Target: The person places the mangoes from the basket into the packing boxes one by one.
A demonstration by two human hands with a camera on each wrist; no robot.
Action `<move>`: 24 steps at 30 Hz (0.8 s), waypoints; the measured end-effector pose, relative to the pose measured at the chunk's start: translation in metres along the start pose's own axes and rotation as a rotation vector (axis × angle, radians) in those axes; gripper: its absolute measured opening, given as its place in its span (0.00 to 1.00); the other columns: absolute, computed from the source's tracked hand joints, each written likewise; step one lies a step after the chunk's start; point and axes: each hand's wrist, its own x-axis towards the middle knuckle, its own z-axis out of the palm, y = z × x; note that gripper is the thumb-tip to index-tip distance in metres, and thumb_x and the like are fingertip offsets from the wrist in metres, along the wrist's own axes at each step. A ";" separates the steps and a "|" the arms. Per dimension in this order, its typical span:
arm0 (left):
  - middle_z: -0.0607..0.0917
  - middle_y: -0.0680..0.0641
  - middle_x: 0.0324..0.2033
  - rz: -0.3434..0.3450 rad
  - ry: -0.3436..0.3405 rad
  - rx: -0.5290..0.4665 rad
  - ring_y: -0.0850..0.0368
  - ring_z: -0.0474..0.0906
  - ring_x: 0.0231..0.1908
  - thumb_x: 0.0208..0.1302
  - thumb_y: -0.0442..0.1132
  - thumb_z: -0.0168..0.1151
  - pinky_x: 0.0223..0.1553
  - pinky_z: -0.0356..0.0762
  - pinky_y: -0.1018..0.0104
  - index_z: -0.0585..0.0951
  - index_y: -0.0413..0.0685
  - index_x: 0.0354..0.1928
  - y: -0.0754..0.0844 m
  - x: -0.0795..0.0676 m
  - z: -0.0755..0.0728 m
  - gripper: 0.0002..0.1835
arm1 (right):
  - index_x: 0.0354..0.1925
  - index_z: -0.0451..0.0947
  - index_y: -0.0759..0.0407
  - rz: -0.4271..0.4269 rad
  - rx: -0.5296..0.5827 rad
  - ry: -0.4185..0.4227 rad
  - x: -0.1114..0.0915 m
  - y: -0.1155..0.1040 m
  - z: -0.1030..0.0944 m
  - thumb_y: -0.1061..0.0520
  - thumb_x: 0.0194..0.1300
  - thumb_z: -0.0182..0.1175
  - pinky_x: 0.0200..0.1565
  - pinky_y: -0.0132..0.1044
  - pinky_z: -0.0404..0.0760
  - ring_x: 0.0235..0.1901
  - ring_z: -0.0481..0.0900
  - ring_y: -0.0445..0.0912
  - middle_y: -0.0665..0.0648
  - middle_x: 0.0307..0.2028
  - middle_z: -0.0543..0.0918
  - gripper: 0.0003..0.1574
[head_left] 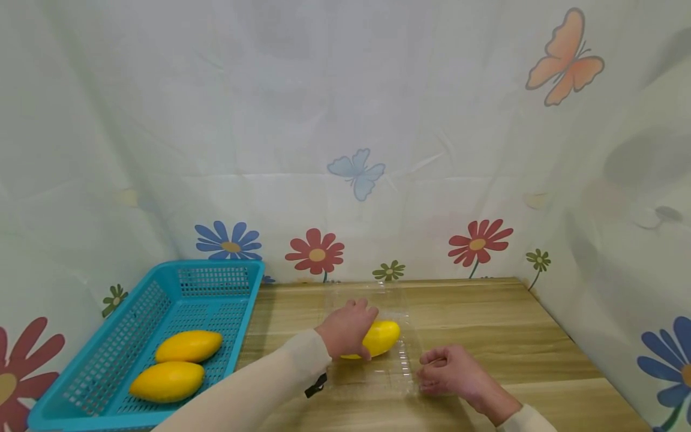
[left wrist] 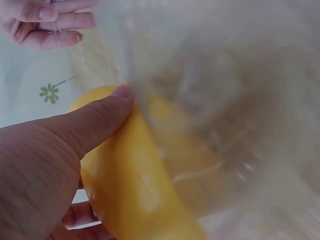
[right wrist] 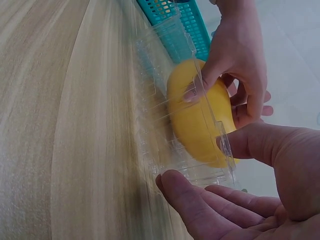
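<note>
My left hand [head_left: 348,329] grips a yellow mango [head_left: 382,338] from above, thumb on the near side and fingers over the far side. The mango lies within a clear plastic clamshell box [head_left: 403,363], its long side lowered between the walls in the right wrist view. At the box's right end my right hand [head_left: 453,373] holds the wall, with the thumb [right wrist: 239,142] at the rim and the fingers against the outside. The clear lid [head_left: 364,293] stands folded open toward the back. Two more yellow mangoes [head_left: 189,346] [head_left: 168,381] rest in a blue basket [head_left: 248,327].
The blue plastic basket with perforated walls sits left of the box on the wood-grain table [head_left: 486,318]. A pale curtain [head_left: 432,108] printed with flowers and butterflies hangs behind the table and along both sides. A black tag [head_left: 315,385] hangs by the left sleeve.
</note>
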 end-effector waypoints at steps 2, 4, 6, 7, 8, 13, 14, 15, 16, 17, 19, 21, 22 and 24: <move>0.79 0.48 0.54 -0.001 0.003 0.006 0.51 0.76 0.49 0.46 0.58 0.83 0.56 0.85 0.57 0.76 0.54 0.60 0.001 0.000 -0.001 0.41 | 0.58 0.68 0.85 -0.002 0.002 0.002 0.000 0.000 0.000 0.64 0.65 0.66 0.44 0.45 0.90 0.37 0.90 0.50 0.71 0.45 0.88 0.32; 0.79 0.48 0.54 -0.002 0.005 0.007 0.51 0.76 0.49 0.46 0.58 0.83 0.55 0.86 0.57 0.75 0.54 0.60 0.002 -0.001 -0.002 0.41 | 0.58 0.68 0.85 -0.004 0.002 0.007 0.000 0.001 0.001 0.64 0.64 0.67 0.44 0.45 0.90 0.37 0.90 0.50 0.72 0.45 0.88 0.32; 0.79 0.48 0.54 -0.003 0.005 0.000 0.51 0.76 0.49 0.46 0.58 0.83 0.55 0.86 0.56 0.75 0.54 0.61 0.002 -0.002 -0.003 0.41 | 0.58 0.68 0.85 -0.004 0.002 0.009 0.000 0.001 0.001 0.64 0.64 0.67 0.44 0.44 0.90 0.37 0.90 0.50 0.72 0.45 0.88 0.32; 0.79 0.48 0.54 -0.003 0.003 -0.004 0.51 0.76 0.49 0.46 0.58 0.82 0.55 0.86 0.56 0.75 0.55 0.61 0.001 -0.002 -0.003 0.41 | 0.58 0.69 0.85 -0.004 0.002 0.010 0.000 0.001 0.001 0.64 0.64 0.67 0.44 0.44 0.90 0.37 0.90 0.50 0.72 0.45 0.88 0.32; 0.79 0.49 0.54 -0.003 0.002 -0.010 0.51 0.76 0.49 0.46 0.58 0.82 0.55 0.86 0.56 0.75 0.55 0.62 0.001 -0.002 -0.003 0.41 | 0.57 0.69 0.85 -0.003 0.002 0.010 0.001 0.001 0.001 0.64 0.64 0.66 0.44 0.44 0.90 0.37 0.90 0.49 0.72 0.45 0.88 0.31; 0.78 0.49 0.55 0.001 -0.002 -0.029 0.52 0.76 0.50 0.47 0.59 0.82 0.55 0.86 0.56 0.74 0.55 0.63 -0.004 -0.002 -0.002 0.42 | 0.57 0.69 0.84 0.011 0.011 0.004 0.001 0.001 0.000 0.64 0.65 0.66 0.44 0.44 0.90 0.37 0.89 0.49 0.69 0.44 0.89 0.30; 0.77 0.49 0.56 0.002 -0.003 -0.031 0.52 0.75 0.51 0.47 0.59 0.82 0.55 0.86 0.56 0.74 0.55 0.63 -0.005 -0.002 -0.002 0.42 | 0.57 0.69 0.84 0.013 0.013 0.002 0.002 0.001 0.000 0.64 0.65 0.66 0.44 0.44 0.90 0.37 0.89 0.49 0.69 0.44 0.89 0.30; 0.77 0.49 0.56 0.003 -0.006 -0.031 0.52 0.75 0.51 0.47 0.60 0.82 0.56 0.85 0.56 0.74 0.55 0.63 -0.006 -0.002 -0.002 0.42 | 0.57 0.69 0.84 0.011 0.015 -0.001 0.002 0.001 0.000 0.64 0.65 0.66 0.44 0.44 0.90 0.37 0.89 0.49 0.69 0.44 0.89 0.30; 0.77 0.49 0.56 0.004 -0.008 -0.033 0.52 0.75 0.51 0.47 0.60 0.82 0.56 0.85 0.56 0.74 0.56 0.63 -0.007 -0.002 -0.002 0.42 | 0.57 0.69 0.84 0.010 0.015 -0.001 0.002 0.001 0.000 0.64 0.65 0.66 0.44 0.44 0.90 0.37 0.89 0.48 0.68 0.44 0.89 0.30; 0.77 0.49 0.57 0.003 -0.015 -0.035 0.51 0.75 0.51 0.47 0.60 0.81 0.57 0.85 0.55 0.73 0.56 0.63 -0.008 -0.003 -0.003 0.42 | 0.57 0.69 0.84 0.007 0.014 0.000 0.002 0.001 0.000 0.63 0.65 0.66 0.44 0.44 0.90 0.37 0.89 0.48 0.68 0.44 0.89 0.30; 0.77 0.49 0.57 0.000 -0.028 -0.041 0.51 0.75 0.52 0.47 0.61 0.81 0.58 0.84 0.54 0.73 0.57 0.63 -0.010 -0.005 -0.005 0.43 | 0.56 0.69 0.83 0.002 0.010 0.005 0.002 0.002 0.000 0.63 0.65 0.66 0.44 0.44 0.90 0.36 0.89 0.47 0.67 0.43 0.89 0.30; 0.78 0.49 0.58 0.000 -0.034 -0.053 0.51 0.76 0.53 0.48 0.61 0.81 0.60 0.83 0.54 0.73 0.56 0.64 -0.012 -0.007 -0.007 0.43 | 0.56 0.70 0.83 -0.003 0.006 0.013 0.001 0.002 0.001 0.63 0.65 0.67 0.43 0.43 0.90 0.35 0.88 0.46 0.66 0.42 0.89 0.29; 0.78 0.49 0.58 0.001 -0.033 -0.056 0.51 0.76 0.53 0.48 0.61 0.81 0.61 0.83 0.54 0.73 0.56 0.65 -0.013 -0.009 -0.009 0.43 | 0.55 0.70 0.83 -0.002 0.005 0.017 0.001 0.002 0.002 0.63 0.65 0.67 0.43 0.43 0.90 0.35 0.88 0.46 0.65 0.41 0.89 0.29; 0.79 0.49 0.58 0.000 -0.033 -0.061 0.52 0.76 0.53 0.48 0.61 0.80 0.62 0.81 0.55 0.73 0.56 0.65 -0.016 -0.012 -0.013 0.43 | 0.55 0.71 0.83 -0.003 0.008 0.019 0.000 0.002 0.002 0.63 0.64 0.67 0.43 0.43 0.90 0.34 0.88 0.45 0.64 0.41 0.90 0.29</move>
